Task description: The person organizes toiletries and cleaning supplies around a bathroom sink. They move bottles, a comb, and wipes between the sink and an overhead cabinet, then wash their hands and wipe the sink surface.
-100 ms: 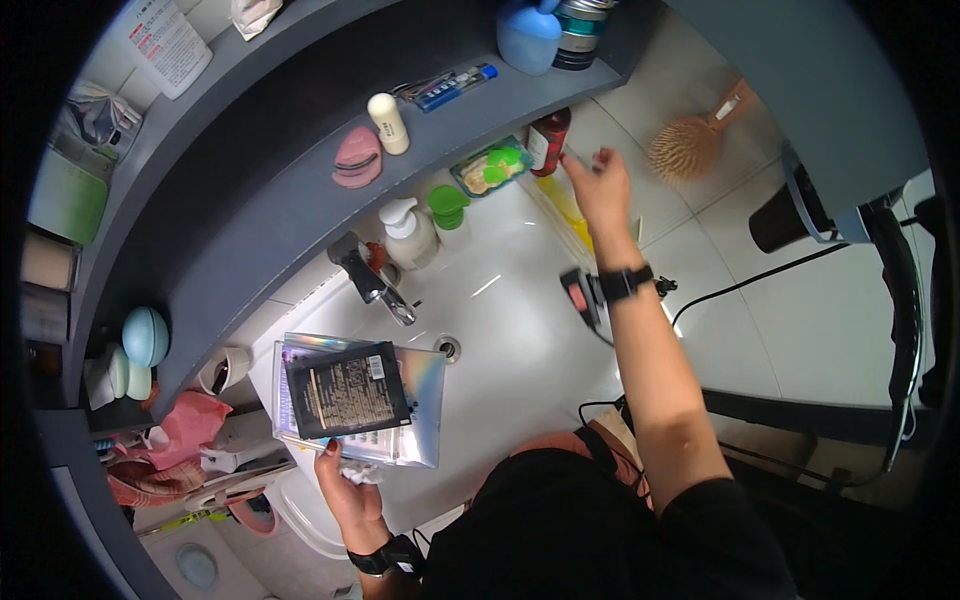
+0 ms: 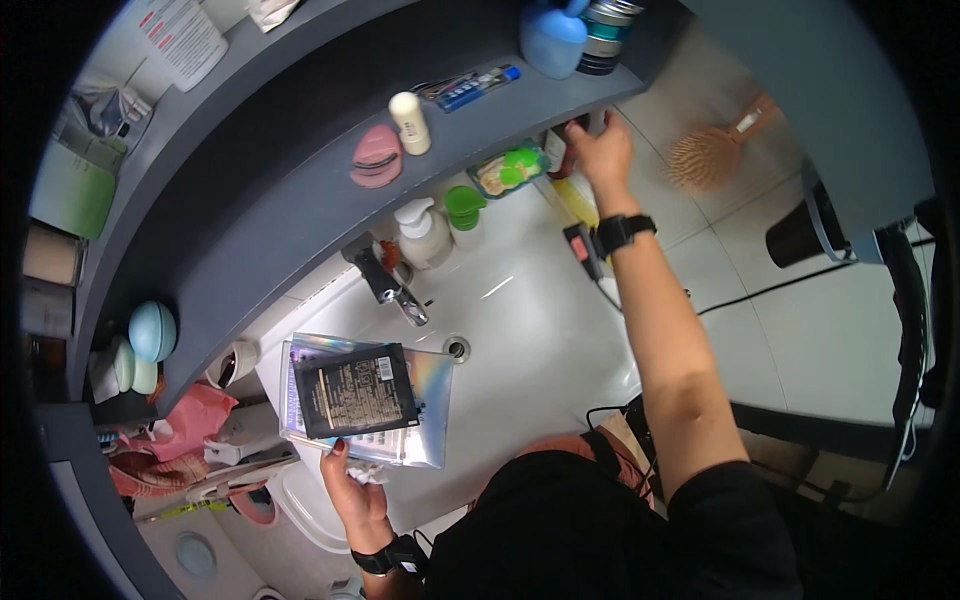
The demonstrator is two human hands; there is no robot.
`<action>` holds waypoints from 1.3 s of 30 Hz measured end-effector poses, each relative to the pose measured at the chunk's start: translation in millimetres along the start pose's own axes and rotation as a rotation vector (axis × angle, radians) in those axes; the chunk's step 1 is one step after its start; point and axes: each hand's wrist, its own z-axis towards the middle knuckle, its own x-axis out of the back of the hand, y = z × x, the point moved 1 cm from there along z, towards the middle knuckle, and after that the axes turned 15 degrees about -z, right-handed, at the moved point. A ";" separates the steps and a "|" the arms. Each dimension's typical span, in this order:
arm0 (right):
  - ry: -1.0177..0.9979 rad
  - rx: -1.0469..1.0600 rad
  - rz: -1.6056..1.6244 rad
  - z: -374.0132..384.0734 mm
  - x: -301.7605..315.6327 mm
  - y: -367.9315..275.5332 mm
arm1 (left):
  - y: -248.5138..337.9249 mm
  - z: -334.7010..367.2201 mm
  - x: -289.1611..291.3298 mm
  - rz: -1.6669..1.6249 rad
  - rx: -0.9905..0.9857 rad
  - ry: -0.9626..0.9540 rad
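Black packet (image 2: 355,400) atop silvery packets (image 2: 430,390): pinches both by near edge over basin (image 2: 520,320) w/ L hand (image 2: 357,498), prob. vs. slipping; has R hand (image 2: 606,168) part-open at red bottle (image 2: 557,150), can't tell if gripping.

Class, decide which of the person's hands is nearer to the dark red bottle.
Right. The right hand is at the dark red bottle, contact unclear; the left hand is across the sink, at the stacked packets.
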 end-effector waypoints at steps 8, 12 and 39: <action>-0.184 0.028 -0.018 24.0 -3.8 -3.9 | -0.2 4.2 -2.4 -0.005 -0.047 0.043; -0.149 0.072 0.047 14.1 7.8 6.7 | -7.4 6.2 7.1 0.004 -0.017 0.041; 0.072 0.326 -0.044 1.2 60.1 -3.7 | -17.9 6.0 22.0 -0.075 -0.067 0.081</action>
